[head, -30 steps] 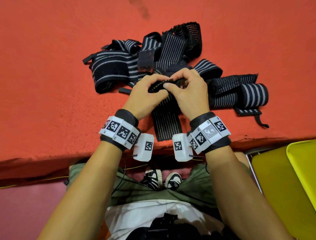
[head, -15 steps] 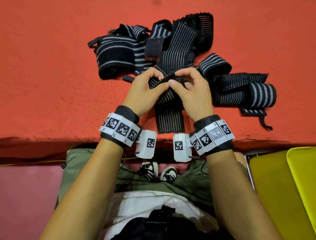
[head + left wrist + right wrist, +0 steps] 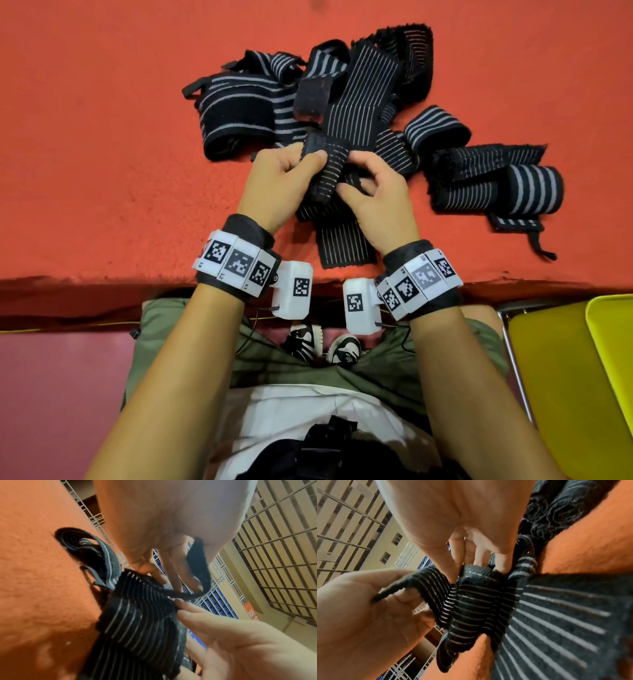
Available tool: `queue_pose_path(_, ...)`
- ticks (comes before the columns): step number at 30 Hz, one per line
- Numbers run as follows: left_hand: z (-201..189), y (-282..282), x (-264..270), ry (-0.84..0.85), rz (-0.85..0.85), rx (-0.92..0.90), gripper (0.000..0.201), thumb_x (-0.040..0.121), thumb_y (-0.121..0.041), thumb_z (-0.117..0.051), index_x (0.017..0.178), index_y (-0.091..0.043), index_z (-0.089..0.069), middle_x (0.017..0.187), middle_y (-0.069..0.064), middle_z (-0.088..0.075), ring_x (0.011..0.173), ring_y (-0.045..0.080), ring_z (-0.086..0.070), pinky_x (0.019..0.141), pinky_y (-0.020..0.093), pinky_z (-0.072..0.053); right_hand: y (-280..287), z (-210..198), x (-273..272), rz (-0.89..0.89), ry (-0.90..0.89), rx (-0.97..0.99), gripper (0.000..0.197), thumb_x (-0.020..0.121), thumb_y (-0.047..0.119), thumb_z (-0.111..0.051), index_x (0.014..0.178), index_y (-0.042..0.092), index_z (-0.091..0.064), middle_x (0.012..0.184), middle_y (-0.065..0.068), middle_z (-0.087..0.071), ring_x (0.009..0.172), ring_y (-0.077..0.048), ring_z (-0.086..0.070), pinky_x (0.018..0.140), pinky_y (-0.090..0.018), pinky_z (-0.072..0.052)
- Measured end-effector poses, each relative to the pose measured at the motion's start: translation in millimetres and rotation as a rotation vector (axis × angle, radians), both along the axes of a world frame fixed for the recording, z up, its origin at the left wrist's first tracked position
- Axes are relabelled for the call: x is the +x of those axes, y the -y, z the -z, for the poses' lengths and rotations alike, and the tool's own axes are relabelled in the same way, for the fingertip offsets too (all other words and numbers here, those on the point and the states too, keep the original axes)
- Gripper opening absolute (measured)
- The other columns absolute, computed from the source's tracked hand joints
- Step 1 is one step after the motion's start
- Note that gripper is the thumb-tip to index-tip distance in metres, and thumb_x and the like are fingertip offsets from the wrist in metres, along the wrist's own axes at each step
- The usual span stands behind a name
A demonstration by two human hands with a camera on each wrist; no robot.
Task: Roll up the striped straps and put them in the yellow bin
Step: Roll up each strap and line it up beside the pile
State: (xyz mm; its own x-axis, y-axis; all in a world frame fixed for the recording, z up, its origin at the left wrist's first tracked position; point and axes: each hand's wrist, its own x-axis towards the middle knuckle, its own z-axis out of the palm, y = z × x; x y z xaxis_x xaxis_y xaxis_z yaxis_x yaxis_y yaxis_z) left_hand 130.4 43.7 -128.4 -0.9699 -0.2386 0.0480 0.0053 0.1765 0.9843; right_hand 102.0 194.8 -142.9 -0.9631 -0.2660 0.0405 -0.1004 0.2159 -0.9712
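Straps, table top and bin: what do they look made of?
Strap held by left hand and right hand: likely knit elastic, ribbed and fuzzy-edged.
Table top: probably felt or carpet, matte and napped.
Bin: apparently smooth, glossy plastic.

Both forearms reached forward side by side, left hand and right hand close together, fingers curled in a pinch, thumbs pointing inward, both wrists wearing tagged bands.
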Motion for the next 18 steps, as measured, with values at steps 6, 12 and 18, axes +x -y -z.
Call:
queue_pose_path(6,-1,0,-3,-0.061,-0.105,-0.014,0.036,0.082,-0.020,-0.062,0.065,0.007,-0.046,0.066,0.000,-0.046,0.065,0.019,-0.046,0.062,0.037,-0.040,-8,-3,-5,0.110,-0.052,-0.039,0.035,0.088,0.007,-0.064,0.120,0.022,-0.068,0.127,0.002,-0.066,0.118,-0.013,-0.064,0.103,-0.036,-0.053)
queue_pose_path(12,-8,1,-4,-0.175,-0.183,-0.100,0.029,0.071,-0.006,-0.057,0.070,-0.023,-0.033,0.066,-0.010,-0.030,0.061,0.008,-0.026,0.058,0.028,-0.026,-16,-3,-15,0.246,-0.078,-0.056,0.030,0.083,0.002,-0.067,0.100,0.025,-0.057,0.087,0.009,-0.059,0.082,-0.013,-0.059,0.088,-0.037,-0.055)
queue_pose_path(18,-15,5,1,-0.235,-0.258,-0.126,0.045,0.078,0.004,-0.047,0.115,-0.021,-0.057,0.103,-0.008,-0.062,0.095,0.002,-0.059,0.078,0.021,-0.049,-17,-4,-21,0.271,-0.082,-0.050,0.043,0.090,0.011,-0.066,0.130,0.017,-0.056,0.079,0.013,-0.052,0.083,-0.008,-0.056,0.096,-0.030,-0.051)
